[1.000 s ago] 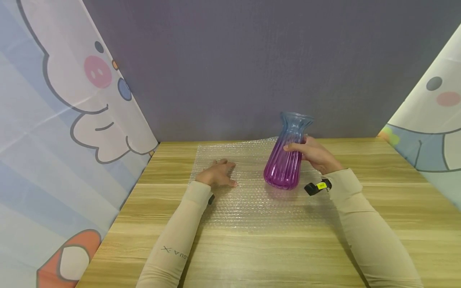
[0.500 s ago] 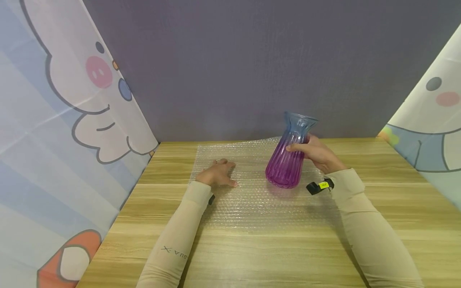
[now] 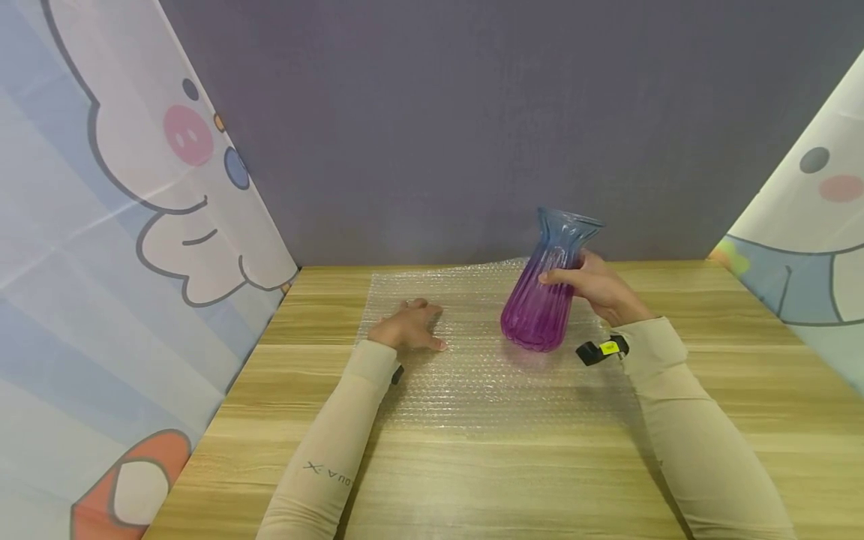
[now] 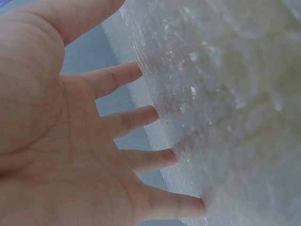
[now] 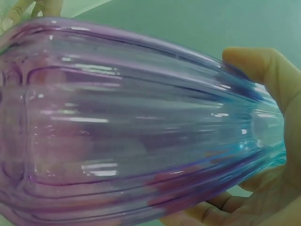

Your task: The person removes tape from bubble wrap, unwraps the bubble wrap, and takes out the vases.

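A ribbed glass vase (image 3: 540,300), blue at its flared mouth and purple toward the base, is tilted with its mouth up and to the right. My right hand (image 3: 601,289) grips it below the neck, thumb on the near side and the other fingers behind, as the right wrist view (image 5: 263,66) also shows. Under it lies a sheet of clear bubble wrap (image 3: 466,390). My left hand (image 3: 407,326) rests on the left part of that sheet, fingers spread. In the left wrist view its fingertips (image 4: 148,114) touch the bubble wrap (image 4: 235,117).
The sheet lies on a wood-grain table (image 3: 486,480) that runs back to a dark grey wall panel (image 3: 432,135). Cloths printed with cartoon figures hang at the left (image 3: 135,300) and right (image 3: 810,247) sides.
My right hand has carried the vase slightly to the right, and the vase leans a little more to the right. My left hand has stayed in place on the bubble wrap.
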{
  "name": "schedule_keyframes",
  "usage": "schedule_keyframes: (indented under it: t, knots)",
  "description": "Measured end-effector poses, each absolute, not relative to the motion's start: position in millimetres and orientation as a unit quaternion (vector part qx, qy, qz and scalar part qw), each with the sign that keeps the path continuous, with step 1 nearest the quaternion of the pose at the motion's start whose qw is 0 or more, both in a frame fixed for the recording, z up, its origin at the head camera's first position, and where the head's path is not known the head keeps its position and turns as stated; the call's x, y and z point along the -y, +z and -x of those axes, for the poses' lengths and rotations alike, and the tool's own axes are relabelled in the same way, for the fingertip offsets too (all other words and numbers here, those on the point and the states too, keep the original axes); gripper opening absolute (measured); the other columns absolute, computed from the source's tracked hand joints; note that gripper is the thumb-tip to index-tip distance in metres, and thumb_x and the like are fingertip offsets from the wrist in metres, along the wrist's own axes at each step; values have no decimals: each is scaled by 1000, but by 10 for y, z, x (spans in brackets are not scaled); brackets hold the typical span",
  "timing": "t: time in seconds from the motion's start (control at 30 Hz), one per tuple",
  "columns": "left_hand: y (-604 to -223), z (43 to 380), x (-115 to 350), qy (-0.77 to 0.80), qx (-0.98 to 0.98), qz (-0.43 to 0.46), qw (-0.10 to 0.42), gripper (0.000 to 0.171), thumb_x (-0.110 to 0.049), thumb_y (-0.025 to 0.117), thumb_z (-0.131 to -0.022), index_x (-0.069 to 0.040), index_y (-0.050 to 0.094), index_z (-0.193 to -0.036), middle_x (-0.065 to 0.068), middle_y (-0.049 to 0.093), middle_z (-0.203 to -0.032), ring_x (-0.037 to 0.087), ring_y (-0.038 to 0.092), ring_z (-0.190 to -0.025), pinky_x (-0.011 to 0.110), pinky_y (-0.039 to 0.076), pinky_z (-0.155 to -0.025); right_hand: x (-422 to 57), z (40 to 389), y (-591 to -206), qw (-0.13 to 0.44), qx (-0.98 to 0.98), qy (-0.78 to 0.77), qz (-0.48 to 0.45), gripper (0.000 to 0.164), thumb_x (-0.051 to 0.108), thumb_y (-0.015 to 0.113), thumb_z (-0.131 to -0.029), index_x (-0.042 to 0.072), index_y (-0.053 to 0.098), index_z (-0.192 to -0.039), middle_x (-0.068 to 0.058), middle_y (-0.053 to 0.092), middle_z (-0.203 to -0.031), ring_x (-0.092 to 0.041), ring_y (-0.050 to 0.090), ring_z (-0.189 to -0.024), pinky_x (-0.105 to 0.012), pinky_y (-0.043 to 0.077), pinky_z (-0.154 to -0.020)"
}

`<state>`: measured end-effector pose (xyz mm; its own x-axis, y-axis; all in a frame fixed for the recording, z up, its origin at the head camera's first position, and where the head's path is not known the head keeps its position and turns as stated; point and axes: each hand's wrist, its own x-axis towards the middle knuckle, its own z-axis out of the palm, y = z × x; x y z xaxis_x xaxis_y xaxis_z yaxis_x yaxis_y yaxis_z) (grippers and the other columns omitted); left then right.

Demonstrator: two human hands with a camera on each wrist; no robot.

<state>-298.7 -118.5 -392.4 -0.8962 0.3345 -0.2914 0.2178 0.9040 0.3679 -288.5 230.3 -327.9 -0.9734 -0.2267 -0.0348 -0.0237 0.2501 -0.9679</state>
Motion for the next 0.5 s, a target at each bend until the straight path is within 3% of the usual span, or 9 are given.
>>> schedule_keyframes:
  t: [0.5]
  knots:
    - [-3924,2984,1171,163,-961,-143,175,90,-50,78,-87,-28,33,-161,9,13,-173,51,3,-157,87,9,-110,-2332,2889,-3240,78,-802,-589,65,79,17,74,-92,-2,26,-151,-12,53,-133,-5,61,-105,-16,52,-91]
